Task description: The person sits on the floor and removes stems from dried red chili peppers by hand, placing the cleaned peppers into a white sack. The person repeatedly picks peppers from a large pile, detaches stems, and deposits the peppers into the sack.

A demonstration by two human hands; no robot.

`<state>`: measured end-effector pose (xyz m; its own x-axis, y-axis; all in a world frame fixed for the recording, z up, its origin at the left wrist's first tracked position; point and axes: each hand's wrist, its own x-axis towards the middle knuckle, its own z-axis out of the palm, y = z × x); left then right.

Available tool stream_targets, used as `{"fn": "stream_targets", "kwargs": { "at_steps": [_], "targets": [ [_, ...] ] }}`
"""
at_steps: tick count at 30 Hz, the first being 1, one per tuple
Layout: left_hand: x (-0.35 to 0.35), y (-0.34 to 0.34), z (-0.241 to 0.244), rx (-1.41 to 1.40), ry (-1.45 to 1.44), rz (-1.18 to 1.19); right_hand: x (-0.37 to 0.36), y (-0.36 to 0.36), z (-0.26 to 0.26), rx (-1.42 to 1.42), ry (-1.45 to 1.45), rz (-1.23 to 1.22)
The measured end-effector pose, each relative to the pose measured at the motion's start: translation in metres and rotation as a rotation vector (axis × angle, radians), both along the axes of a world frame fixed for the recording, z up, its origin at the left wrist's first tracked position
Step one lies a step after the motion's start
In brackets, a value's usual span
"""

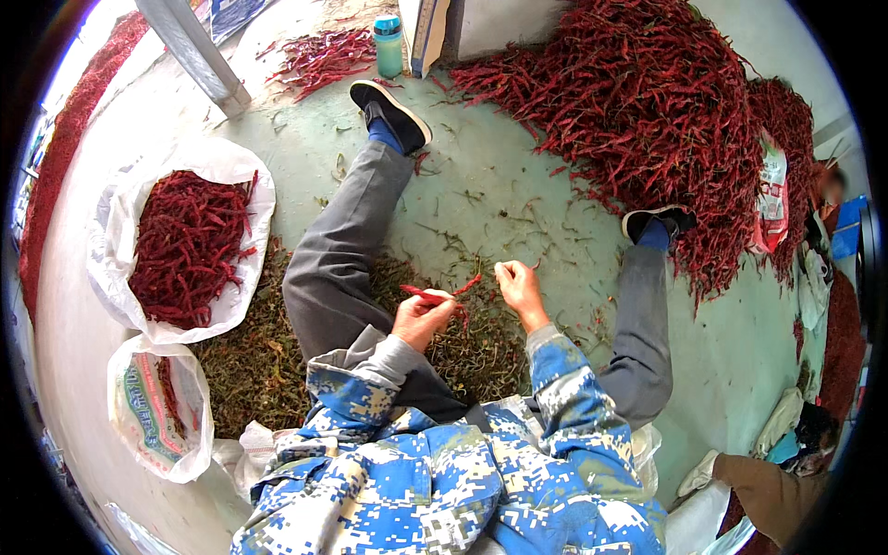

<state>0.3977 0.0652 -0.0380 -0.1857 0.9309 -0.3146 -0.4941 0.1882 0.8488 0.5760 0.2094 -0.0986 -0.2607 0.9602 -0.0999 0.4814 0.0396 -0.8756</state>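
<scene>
Several dried red chili peppers [431, 296] are pinched in my left hand [422, 320], their ends sticking out on both sides of the fingers. My right hand [520, 291] is raised a little to the right of them, thumb and fingers together; a small reddish tip shows beside its fingers, and what it may hold is too small to tell. Beneath both hands lies a heap of green-brown chili stems [485, 354], spread between my legs and to the left. A large pile of dried red chilies [645, 104] rises beyond my right foot.
An open white sack of red chilies [191, 250] stands at the left, above a smaller printed sack [149, 409]. A teal bottle [388, 47] stands by a post near scattered chilies [333, 59]. Loose stems litter the floor. Another person [770, 485] is partly visible at the lower right.
</scene>
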Motion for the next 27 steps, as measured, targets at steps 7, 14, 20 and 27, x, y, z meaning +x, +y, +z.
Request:
{"fn": "stream_targets", "kwargs": {
  "at_steps": [7,14,20,27],
  "targets": [
    [-0.018,-0.007,-0.01,-0.188,-0.197,0.122,-0.036,0.005,0.006,0.196,-0.584,0.224],
    [-0.014,-0.001,-0.014,-0.225,-0.007,-0.096,-0.004,-0.01,0.003,-0.223,0.149,0.19],
    [0.007,0.003,-0.013,-0.238,-0.185,-0.426,0.001,-0.056,0.056,-0.539,0.55,0.185],
    [0.01,0.002,-0.005,-0.294,0.035,-0.519,0.005,-0.077,0.056,-0.579,0.74,0.082]
  ]
}}
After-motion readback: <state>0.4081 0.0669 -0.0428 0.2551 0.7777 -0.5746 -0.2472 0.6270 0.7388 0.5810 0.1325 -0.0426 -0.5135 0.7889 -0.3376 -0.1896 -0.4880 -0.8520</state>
